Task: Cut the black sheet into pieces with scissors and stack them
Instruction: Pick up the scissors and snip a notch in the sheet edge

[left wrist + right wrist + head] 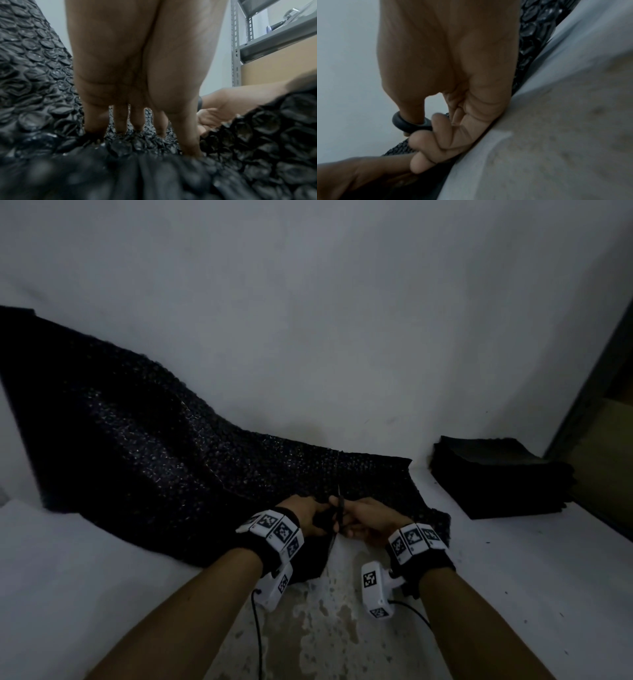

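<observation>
The large black bubble-wrap plastic sheet (144, 440) looked glossy, its rounded cells catching small glints, many of them crumpled and dented. The stack of cut black pieces (496, 474) read duller, with rough, ragged edges. The white counter (513, 559) was matt and smooth, though its coating had worn away near the front edge into rough, mottled grey-beige patches. The dark grey scissors handle loop (409, 125) was smooth, matt plastic. The grey perforated shelf upright (235, 54) looked like painted metal, beside matt brown cardboard (267, 73).
</observation>
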Action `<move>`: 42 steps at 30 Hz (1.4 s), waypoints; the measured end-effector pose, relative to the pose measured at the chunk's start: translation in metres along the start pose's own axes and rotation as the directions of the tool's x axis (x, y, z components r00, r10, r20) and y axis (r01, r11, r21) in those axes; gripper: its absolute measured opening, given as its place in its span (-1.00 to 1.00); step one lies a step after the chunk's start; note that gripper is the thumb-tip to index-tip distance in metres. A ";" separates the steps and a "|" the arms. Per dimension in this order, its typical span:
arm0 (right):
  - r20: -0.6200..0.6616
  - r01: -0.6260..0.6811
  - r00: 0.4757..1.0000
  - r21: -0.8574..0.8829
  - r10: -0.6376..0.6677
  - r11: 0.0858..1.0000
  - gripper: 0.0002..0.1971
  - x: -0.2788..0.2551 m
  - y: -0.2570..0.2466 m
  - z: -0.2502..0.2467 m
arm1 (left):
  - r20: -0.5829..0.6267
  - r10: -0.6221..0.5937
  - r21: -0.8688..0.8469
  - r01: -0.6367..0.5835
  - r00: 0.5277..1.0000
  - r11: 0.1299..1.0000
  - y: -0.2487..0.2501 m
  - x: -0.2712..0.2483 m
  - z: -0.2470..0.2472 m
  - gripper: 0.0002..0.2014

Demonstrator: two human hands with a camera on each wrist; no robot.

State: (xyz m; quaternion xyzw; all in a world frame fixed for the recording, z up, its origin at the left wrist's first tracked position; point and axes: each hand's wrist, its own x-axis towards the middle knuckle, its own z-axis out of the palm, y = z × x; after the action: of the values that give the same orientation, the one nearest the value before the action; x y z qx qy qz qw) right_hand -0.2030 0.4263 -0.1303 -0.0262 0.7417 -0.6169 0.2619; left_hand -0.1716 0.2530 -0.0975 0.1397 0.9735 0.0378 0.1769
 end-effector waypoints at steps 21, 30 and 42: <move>0.099 0.177 0.979 0.027 -0.179 0.984 -0.74 -0.032 0.013 0.004 | -0.251 -0.152 -0.161 0.114 0.956 0.980 -0.004 -0.003 -0.022 -0.63; 0.139 0.120 0.984 -0.056 -0.111 0.991 -0.67 -0.044 0.013 0.000 | -0.071 -0.103 -0.060 0.099 0.992 0.993 -0.009 0.007 -0.003 -0.22; 0.160 -0.087 0.984 0.013 0.084 0.996 -0.48 -0.035 -0.004 -0.010 | 0.008 -0.079 -0.006 0.079 0.997 0.997 -0.013 0.007 -0.008 -0.18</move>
State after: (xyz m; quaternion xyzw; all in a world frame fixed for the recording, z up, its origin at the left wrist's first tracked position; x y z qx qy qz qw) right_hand -0.1781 0.4471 -0.1135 -0.0409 0.7128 -0.6082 0.3468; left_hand -0.1841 0.2421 -0.0944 0.1008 0.9775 0.0333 0.1823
